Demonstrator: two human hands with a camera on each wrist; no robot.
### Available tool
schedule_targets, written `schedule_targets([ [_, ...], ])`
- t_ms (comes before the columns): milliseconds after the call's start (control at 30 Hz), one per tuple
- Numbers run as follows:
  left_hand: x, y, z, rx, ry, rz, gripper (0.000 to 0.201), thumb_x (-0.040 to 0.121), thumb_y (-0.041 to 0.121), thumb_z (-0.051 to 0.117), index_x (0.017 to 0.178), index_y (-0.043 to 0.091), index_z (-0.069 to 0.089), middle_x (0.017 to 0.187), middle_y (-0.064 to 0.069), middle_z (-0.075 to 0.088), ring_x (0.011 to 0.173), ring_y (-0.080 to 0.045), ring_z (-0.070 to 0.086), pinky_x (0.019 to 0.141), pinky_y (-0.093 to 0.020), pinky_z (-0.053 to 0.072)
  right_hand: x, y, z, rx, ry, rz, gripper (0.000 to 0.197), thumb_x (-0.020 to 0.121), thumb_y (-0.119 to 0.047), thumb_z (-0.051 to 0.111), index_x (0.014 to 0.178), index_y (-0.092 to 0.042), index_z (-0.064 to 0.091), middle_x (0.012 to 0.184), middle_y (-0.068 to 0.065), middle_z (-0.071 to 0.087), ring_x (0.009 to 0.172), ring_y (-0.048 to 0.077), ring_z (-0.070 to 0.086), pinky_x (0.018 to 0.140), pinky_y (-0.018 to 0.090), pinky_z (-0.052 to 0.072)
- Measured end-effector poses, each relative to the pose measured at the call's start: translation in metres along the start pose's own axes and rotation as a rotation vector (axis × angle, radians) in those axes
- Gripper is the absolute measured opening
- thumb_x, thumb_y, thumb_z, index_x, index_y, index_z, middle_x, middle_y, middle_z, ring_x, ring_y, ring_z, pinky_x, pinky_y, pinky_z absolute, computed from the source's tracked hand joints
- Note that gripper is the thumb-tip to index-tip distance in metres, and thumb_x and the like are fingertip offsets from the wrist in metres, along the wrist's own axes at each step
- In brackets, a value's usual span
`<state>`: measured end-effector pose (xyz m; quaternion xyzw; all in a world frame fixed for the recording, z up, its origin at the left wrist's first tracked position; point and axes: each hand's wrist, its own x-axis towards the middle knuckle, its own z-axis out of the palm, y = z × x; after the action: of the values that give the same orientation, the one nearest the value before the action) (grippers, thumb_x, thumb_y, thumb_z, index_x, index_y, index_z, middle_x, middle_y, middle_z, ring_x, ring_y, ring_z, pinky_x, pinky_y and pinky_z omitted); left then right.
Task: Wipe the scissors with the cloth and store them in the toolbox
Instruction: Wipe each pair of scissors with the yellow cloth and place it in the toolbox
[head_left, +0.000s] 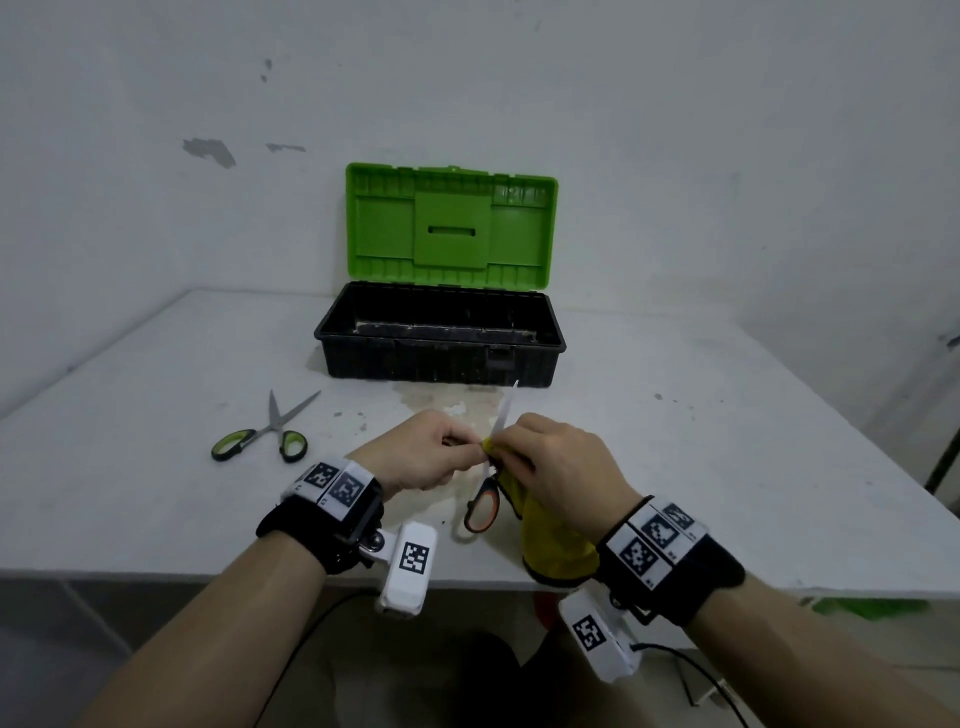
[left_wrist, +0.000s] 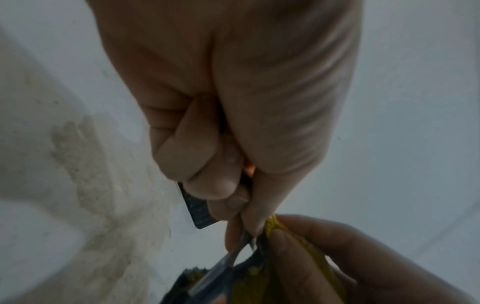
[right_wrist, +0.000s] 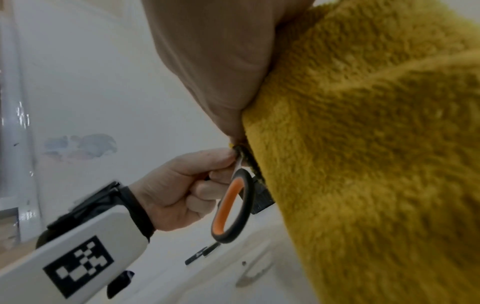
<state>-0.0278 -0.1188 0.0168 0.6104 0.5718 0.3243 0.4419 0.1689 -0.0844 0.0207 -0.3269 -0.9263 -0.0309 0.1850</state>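
Observation:
Orange-and-black scissors (head_left: 483, 506) are held over the table's near edge, blade tip pointing towards the toolbox. My left hand (head_left: 457, 441) pinches them near the pivot, fingers curled. My right hand (head_left: 519, 441) grips a yellow cloth (head_left: 556, 540) folded round the blade, and the rest of the cloth hangs below the palm. In the left wrist view, the blade (left_wrist: 223, 261) runs into the cloth (left_wrist: 275, 228). The orange handle loop (right_wrist: 233, 205) hangs free beside the cloth (right_wrist: 363, 144) in the right wrist view. The black toolbox (head_left: 441, 358) stands open behind, with its green lid (head_left: 449, 223) upright.
A second pair of scissors with green handles (head_left: 270, 431) lies partly spread on the white table (head_left: 727, 441), left of my hands. A stained patch marks the table in front of the toolbox. Cables hang below the table's front edge.

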Motion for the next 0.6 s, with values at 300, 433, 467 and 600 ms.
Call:
schedule_targets([
  [300, 0.000, -0.005, 0.004, 0.065, -0.046, -0.006, 0.017, 0.096, 0.023, 0.064, 0.094, 0.011, 0.077, 0.056, 0.003, 0.049, 0.047, -0.011, 0.037, 0.045, -0.024, 0.029, 0.008, 0.015, -0.019, 0.092, 0.141, 0.274, 0.018, 0.097, -0.033, 0.051, 0.099, -0.022, 0.066, 0.094, -0.003, 0.062, 0.083, 0.019, 0.059, 0.070, 0.038, 0.053],
  [433, 0.001, -0.005, 0.001, 0.026, -0.054, 0.004, 0.017, 0.096, 0.023, 0.063, 0.093, 0.012, 0.076, 0.059, 0.001, 0.047, 0.047, -0.011, 0.035, 0.043, -0.024, 0.026, -0.011, -0.003, -0.016, 0.076, -0.022, 0.091, 0.019, 0.098, -0.038, 0.048, 0.104, -0.029, 0.064, 0.096, -0.008, 0.060, 0.080, 0.015, 0.059, 0.067, 0.035, 0.053],
  [467, 0.002, -0.004, 0.001, 0.023, -0.062, 0.011, 0.019, 0.096, 0.022, 0.063, 0.095, 0.009, 0.076, 0.060, 0.000, 0.047, 0.046, -0.011, 0.034, 0.043, -0.024, 0.025, -0.012, -0.007, -0.014, 0.062, -0.038, 0.079, 0.020, 0.098, -0.039, 0.048, 0.103, -0.029, 0.064, 0.095, -0.008, 0.059, 0.079, 0.016, 0.059, 0.065, 0.036, 0.053],
  [600, 0.002, -0.003, 0.005, 0.073, -0.077, 0.063, 0.020, 0.097, 0.020, 0.061, 0.098, 0.005, 0.075, 0.060, -0.004, 0.046, 0.045, -0.011, 0.035, 0.044, -0.022, 0.028, -0.006, -0.005, -0.006, 0.054, -0.021, 0.138, 0.021, 0.098, -0.037, 0.048, 0.102, -0.024, 0.065, 0.095, -0.005, 0.059, 0.081, 0.018, 0.059, 0.066, 0.035, 0.052],
])
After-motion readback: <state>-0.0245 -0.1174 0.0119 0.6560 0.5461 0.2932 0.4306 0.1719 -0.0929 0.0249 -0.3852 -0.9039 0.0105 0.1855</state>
